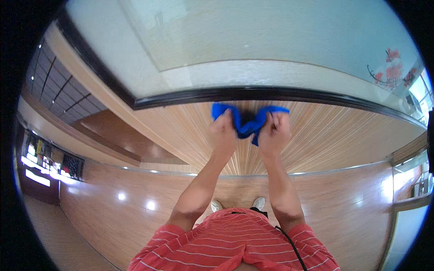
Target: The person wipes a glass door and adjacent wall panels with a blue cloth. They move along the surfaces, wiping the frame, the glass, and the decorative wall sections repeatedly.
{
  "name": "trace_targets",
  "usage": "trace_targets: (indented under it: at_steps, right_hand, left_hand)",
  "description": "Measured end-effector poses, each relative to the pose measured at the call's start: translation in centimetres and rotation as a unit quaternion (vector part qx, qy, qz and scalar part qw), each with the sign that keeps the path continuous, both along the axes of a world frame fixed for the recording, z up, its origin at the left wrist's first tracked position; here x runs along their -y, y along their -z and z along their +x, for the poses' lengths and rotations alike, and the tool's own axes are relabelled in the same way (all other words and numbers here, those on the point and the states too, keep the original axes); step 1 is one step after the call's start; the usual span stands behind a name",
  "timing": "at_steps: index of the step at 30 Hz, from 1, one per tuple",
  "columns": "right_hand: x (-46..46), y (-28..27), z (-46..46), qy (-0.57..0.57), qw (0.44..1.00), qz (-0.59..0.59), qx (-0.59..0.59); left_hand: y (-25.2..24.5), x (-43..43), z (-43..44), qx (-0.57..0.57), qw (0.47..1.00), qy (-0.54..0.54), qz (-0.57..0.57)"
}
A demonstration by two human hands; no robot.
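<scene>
A blue cloth [249, 128] hangs bunched and sagging between my two hands, just below the dark lower frame bar [217, 94] of a large framed picture. My left hand [223, 130] grips the cloth's left part. On the other side, my right hand [276, 130] has its fingers curled around the right part. Both hands and the cloth are slightly blurred. Above them is the picture's pale, glossy surface [257, 37], with pink and red blossoms [393, 69] towards its right side. Whether the cloth touches the frame or the wall, I cannot tell.
Wood-grain wall panelling [325, 135] runs below the frame down to a shiny skirting strip [301, 173]. My shoes [258, 202] stand on a glossy wood-look floor [135, 189]. A black cord [292, 245] hangs over my red striped shirt [230, 233]. A doorway-like recess [112, 135] lies left.
</scene>
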State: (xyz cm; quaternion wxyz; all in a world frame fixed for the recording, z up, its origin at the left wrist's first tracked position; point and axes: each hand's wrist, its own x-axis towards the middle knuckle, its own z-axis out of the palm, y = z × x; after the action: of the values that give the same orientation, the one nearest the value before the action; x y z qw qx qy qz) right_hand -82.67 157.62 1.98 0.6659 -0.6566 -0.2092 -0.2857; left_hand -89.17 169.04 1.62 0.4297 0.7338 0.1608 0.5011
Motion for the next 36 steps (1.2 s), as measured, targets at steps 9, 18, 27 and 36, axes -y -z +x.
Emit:
trace_targets:
  at_steps: [9,18,27,36]
  right_hand:
    - [2.8,-1.3,2.9,-0.029,0.997,0.062,-0.048]
    - [11.7,1.7,6.0,0.045,0.988,-0.016,-0.148]
    - [12.2,-0.7,8.1,-0.013,0.997,0.064,-0.049]
    - [15.4,-2.0,10.2,0.051,0.997,0.055,-0.011]
  left_hand:
    - [-0.5,5.4,4.8,0.025,0.996,0.085,-0.027]
    - [1.7,8.0,3.6,-0.036,0.961,0.110,-0.252]
    - [-1.0,13.0,8.8,0.045,0.973,0.111,-0.198]
    - [-1.2,18.7,12.4,0.023,0.992,0.094,-0.078]
